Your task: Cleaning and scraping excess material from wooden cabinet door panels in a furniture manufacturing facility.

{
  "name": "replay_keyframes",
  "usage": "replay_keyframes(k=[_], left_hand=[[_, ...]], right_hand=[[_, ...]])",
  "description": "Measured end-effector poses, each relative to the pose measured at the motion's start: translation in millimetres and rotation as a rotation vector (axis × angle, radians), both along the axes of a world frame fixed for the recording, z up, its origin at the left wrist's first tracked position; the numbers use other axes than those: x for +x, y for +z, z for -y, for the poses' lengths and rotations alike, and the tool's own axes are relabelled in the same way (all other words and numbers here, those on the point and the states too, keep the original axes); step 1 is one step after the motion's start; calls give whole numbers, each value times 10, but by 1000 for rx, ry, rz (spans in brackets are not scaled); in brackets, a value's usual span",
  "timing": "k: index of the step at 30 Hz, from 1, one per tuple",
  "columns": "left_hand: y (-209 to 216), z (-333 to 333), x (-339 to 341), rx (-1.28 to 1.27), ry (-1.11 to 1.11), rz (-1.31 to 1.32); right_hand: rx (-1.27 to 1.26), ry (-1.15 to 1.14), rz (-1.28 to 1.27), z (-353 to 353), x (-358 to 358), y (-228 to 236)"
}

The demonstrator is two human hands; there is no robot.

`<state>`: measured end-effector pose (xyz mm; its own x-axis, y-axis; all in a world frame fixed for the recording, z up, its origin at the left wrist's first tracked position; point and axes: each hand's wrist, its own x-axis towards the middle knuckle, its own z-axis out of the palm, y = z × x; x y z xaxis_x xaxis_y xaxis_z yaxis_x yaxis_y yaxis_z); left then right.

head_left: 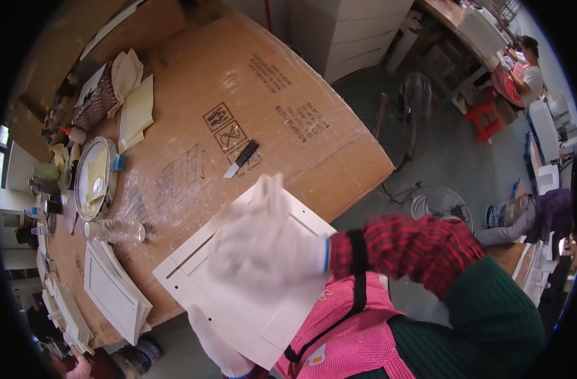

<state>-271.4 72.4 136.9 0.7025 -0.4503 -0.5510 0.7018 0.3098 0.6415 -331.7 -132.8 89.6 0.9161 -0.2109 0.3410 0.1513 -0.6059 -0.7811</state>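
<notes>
A flat white panel (263, 322) with a recessed border, slots and small holes lies tilted at the cardboard-covered table's near edge, partly in front of my pink apron. My right hand (263, 246), in a white glove, is over the middle of the panel. Motion smears its fingers, and whether anything is in them I cannot make out. At the panel's lower left edge is my gloved left hand (212, 341), gripping it from the side, with its fingers partly hidden by the panel. Beyond the panel a black-handled utility knife (241, 158) rests on the cardboard.
White frames (114, 287) are stacked at the left, near a clear bottle (114, 231) lying on its side. Farther back are a round tray (80, 180), a yellowish sheet (137, 114) and a basket (94, 107). Fans (441, 205) stand at right; a co-worker (522, 79) sits far right.
</notes>
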Motion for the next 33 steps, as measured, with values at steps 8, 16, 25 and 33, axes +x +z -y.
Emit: replay_keyframes(k=[8, 16, 25, 33], left_hand=[[-6, -6, -27, 238, -24, 158], [-82, -27, -66, 220, -14, 129], [-76, -120, -45, 19, 25, 12], [-112, 111, -155, 158, 23, 172]], right_hand=[[-588, -239, -642, 1049, -172, -295], [-168, -256, -195, 670, -410, -554], [-298, -139, -511, 331, -1426, 9], [-413, -193, -196, 193, -249, -47]])
